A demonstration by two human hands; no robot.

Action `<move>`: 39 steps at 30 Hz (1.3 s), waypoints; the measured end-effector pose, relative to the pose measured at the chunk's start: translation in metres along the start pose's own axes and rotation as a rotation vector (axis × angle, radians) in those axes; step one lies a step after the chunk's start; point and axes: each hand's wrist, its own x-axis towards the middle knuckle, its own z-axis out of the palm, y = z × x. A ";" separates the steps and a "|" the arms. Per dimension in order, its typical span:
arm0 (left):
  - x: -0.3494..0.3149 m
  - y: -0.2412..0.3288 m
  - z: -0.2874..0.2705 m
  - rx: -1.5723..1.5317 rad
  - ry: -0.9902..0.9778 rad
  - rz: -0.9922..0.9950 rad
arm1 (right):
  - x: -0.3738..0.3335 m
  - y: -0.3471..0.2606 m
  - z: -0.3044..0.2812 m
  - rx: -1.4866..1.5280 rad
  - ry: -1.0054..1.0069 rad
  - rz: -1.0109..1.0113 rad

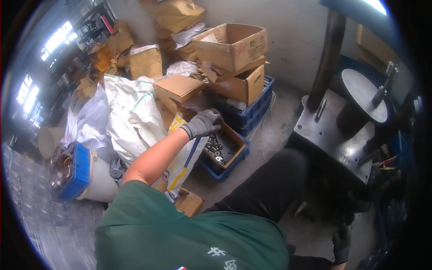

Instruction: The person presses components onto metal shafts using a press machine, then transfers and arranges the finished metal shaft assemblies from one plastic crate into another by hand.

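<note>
My left hand (203, 123), in a grey knit glove, reaches out above a cardboard box (241, 152) that sits in a blue plastic crate (221, 176). Its fingers are curled together, and whatever they may hold is hidden. Small round metal parts (216, 148) lie in that box, below the hand. At the lower right, my right hand (342, 244), in a dark glove, hangs low beside the machine. Its fingers look closed, with a small greenish thing (346, 219) at their upper end, too dim to name.
A machine with a metal base plate (335, 130) and a round disc (362, 94) stands at the right. Open cartons (231, 47) are stacked on another blue crate (254, 114). White sacks (135, 117) and a bucket (101, 175) with a blue bin (76, 171) crowd the left.
</note>
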 end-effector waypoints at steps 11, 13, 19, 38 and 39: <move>-0.032 0.390 -0.115 0.106 0.344 1.270 | 0.015 0.048 -0.027 0.117 0.037 0.038; -0.046 0.413 -0.129 0.068 0.266 1.302 | 0.035 0.062 -0.028 0.133 0.025 0.067; -0.030 0.412 -0.147 0.030 0.074 1.310 | 0.021 -0.024 -0.009 -0.378 0.074 0.028; -0.027 0.412 -0.171 -0.045 -0.021 1.356 | 0.009 -0.028 -0.011 -0.476 0.004 -0.013; -0.027 0.410 -0.172 -0.052 -0.030 1.363 | 0.004 -0.028 -0.011 -0.470 0.003 0.001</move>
